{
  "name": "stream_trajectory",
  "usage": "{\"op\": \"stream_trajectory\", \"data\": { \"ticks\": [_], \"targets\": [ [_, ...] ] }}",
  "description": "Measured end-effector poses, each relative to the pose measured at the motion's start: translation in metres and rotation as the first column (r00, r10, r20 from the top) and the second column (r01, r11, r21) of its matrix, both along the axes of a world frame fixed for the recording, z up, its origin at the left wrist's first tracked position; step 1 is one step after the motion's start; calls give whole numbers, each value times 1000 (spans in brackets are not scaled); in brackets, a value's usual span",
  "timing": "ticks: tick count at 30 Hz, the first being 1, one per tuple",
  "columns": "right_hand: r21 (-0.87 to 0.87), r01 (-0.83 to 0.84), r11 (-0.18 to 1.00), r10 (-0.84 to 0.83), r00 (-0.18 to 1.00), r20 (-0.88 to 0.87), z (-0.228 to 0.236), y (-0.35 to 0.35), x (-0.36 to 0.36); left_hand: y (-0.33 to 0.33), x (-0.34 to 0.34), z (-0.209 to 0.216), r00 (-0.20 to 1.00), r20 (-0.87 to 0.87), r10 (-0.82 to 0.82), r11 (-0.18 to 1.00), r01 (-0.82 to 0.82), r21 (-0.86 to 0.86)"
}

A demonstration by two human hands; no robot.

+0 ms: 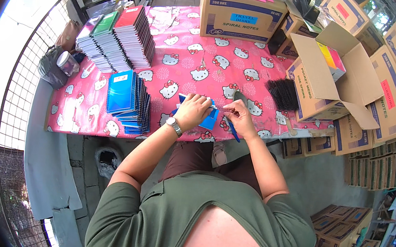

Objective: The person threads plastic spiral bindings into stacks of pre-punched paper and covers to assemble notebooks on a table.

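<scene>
My left hand [195, 113] lies over a small blue spiral notebook [209, 120], its fingers closed on the upper part and pressing it to the table. At the notebook's right edge, the thumb and fingers of my right hand [240, 120] are pinched together. Blue-handled pliers [233, 130] stick out below the right palm; their jaws are hidden. A stack of blue spiral notebooks [122, 93] stands to the left of my hands. To the right, a bundle of black spiral coils [282, 95] rests beside an open carton.
Tall notebook stacks with red [128, 18], green and purple covers stand at the back left, near a capped jar [68, 64]. The open carton [318, 78] sits at the table's right edge. A closed carton [241, 18] is at the back. More boxes [392, 92] are piled right.
</scene>
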State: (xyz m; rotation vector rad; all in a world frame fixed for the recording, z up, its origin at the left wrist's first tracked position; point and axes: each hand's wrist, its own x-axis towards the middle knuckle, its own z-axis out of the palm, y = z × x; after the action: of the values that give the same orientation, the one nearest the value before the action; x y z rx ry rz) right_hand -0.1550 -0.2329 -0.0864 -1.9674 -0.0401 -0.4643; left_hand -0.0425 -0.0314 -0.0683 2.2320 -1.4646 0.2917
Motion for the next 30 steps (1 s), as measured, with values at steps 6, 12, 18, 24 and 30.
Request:
{"op": "stream_trajectory", "data": {
  "ticks": [6,12,18,24,30],
  "targets": [
    [59,-63,996,67,996,-67,2,1,6,1,1,0,999,14,-37,999,37,1],
    [2,32,999,-31,998,-60,0,-10,6,3,0,-1,999,11,-38,999,38,-22],
    [-2,-46,999,45,996,-74,8,4,-4,3,5,-1,999,-2,-37,999,37,-4],
    [235,-18,972,116,905,-409,24,4,-11,-4,-6,2,999,12,-31,999,31,-7],
    [-52,-69,996,50,953,-300,37,8,-11,-6,-13,5,998,51,-47,996,43,77]
  ]
}}
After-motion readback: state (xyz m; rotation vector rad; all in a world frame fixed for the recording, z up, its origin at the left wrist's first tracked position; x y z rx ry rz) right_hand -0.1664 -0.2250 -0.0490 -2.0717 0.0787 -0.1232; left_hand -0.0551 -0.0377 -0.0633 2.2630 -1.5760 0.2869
